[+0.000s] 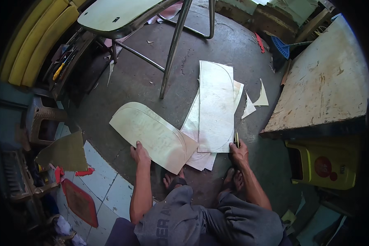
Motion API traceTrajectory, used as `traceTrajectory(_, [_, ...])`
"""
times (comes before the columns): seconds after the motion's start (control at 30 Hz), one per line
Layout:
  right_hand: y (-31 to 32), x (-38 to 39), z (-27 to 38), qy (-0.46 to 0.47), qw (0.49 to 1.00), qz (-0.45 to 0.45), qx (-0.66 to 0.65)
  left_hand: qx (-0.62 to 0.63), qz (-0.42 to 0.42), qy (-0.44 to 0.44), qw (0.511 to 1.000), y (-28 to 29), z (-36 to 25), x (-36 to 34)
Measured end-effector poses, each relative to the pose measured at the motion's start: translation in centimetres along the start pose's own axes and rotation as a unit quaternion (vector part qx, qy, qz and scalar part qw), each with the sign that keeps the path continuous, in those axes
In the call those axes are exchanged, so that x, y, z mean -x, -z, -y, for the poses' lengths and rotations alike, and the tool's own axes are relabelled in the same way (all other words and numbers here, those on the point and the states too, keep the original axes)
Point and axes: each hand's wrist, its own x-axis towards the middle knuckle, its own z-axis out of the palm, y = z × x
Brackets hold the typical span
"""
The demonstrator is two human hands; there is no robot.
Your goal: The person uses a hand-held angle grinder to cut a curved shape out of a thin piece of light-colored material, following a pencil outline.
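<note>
My left hand (140,155) grips the lower edge of a pale thin panel (145,129), thumb on top. The panel has one rounded end and a square end, with curved lines drawn on it. Closed around a thin yellowish pencil (237,138), my right hand (239,152) rests at the lower right corner of a pale rectangular sheet (216,110). That sheet bears drawn curves near its corners. It lies over other pale sheets (190,119) fanned out beneath. The panel's square end overlaps those lower sheets.
Pale offcuts (249,106) lie right of the sheets. A metal-legged chair or table (123,16) stands ahead. At right are a worn wooden cabinet (320,82) and a yellow bin (324,164). A plastic stool (41,119) and red-rimmed board (80,203) are left.
</note>
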Motion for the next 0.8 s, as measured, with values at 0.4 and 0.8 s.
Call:
traceTrajectory(0.4, [0.8, -0.8, 0.1, 0.014, 0.998, -0.034, -0.054, 0.14, 0.273, 0.166, 0.937, -0.2, -0.2, 7.0])
traceTrajectory(0.8, [6.2, 1.6, -3.3, 0.077, 0.963, -0.218, 0.141, 0.082, 0.412, 0.306, 0.854, -6.0, 2.7, 13.2])
